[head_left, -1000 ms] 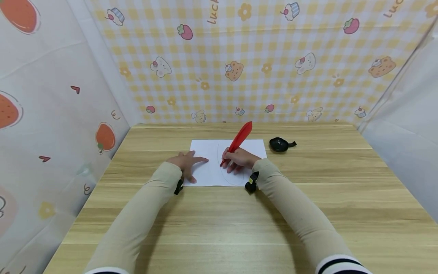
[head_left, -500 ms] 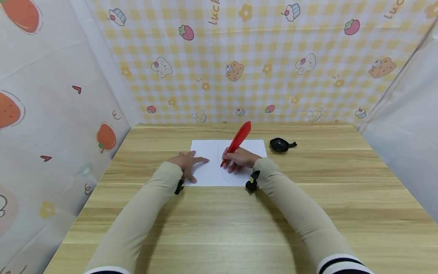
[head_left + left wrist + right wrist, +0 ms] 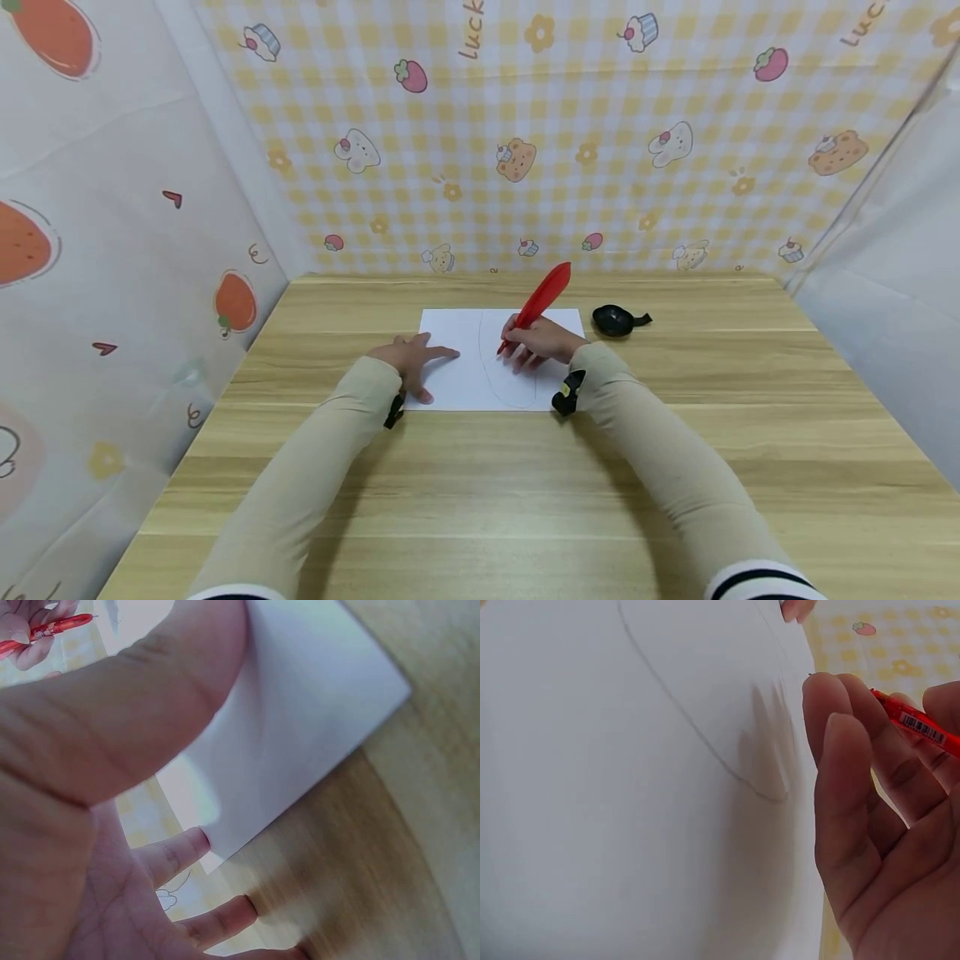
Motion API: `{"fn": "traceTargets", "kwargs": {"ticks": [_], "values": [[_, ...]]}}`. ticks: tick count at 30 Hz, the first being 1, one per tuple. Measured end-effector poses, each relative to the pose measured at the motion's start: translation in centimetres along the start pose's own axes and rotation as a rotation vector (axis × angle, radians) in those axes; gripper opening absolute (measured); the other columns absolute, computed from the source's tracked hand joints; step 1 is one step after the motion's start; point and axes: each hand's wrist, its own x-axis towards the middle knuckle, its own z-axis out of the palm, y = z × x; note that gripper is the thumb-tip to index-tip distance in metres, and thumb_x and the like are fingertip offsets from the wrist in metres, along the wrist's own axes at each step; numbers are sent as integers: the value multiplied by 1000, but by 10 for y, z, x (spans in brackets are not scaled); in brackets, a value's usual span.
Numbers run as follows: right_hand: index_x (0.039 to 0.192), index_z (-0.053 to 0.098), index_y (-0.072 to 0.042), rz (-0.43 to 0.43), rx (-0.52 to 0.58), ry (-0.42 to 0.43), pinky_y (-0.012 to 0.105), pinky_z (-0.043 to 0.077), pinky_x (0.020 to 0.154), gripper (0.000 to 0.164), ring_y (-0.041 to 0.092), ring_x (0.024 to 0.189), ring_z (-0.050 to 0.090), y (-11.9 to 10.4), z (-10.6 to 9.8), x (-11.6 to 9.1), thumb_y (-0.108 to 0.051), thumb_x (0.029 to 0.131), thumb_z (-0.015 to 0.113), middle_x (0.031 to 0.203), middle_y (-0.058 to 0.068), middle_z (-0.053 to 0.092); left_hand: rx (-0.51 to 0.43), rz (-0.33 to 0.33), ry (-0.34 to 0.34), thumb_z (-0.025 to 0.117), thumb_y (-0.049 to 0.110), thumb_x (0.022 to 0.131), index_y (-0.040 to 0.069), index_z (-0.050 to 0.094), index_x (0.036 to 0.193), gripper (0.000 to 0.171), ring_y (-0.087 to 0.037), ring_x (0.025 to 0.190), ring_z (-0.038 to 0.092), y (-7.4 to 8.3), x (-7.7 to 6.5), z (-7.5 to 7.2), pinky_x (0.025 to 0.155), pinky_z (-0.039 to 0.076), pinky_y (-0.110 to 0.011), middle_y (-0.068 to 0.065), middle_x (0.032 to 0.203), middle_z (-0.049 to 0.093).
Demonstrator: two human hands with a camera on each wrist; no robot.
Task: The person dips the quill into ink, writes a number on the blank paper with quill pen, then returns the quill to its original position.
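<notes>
From the head camera I've got the sheet of paper lying flat on the wooden table, near the far middle. The left hand lies on the sheet's left part with fingers spread, pinning it down. The right hand pinches a red feather pen, tip down on the paper, plume slanting up and away. A thin pencil-grey oval runs down the middle of the sheet; I'd judge the outline nearly complete, with nothing filled in inside it. A small black dish sits off to the right, clear of the paper.

Left wrist camera: the palm and straight fingers reach to the sheet's edge, and the pen shows in the top corner.

Right wrist camera: I see fingers curled round the pen's red barrel, and a drawn curve sweeping across the white sheet. The tip itself is hidden, so I can't tell whether it touches.
</notes>
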Motion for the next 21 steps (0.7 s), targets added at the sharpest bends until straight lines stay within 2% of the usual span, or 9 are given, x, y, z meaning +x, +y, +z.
{"fn": "traceTargets", "kwargs": {"ticks": [4,11,21], "values": [[112,56,-5,-14,-25,47,33,54,59,20,24,72,68,4,-10,-4,-19,101,47,95,13,69,4,17,6,82,35,76,40,33,150,89,-47,137,21,0,0,1,84,45,-58,-14,161,8],[112,55,-8,-16,-41,99,35,55,63,19,25,79,69,14,-25,-13,-21,101,49,100,13,69,12,36,11,82,34,77,39,34,150,88,-50,136,21,-2,-3,5,82,47,-57,-16,160,9],[114,53,-10,-17,-63,210,37,55,68,18,29,87,68,21,-51,-27,-23,100,51,109,17,66,-2,35,25,82,34,78,40,33,150,88,-48,136,22,-1,-2,2,71,48,-46,-14,161,8]]}}
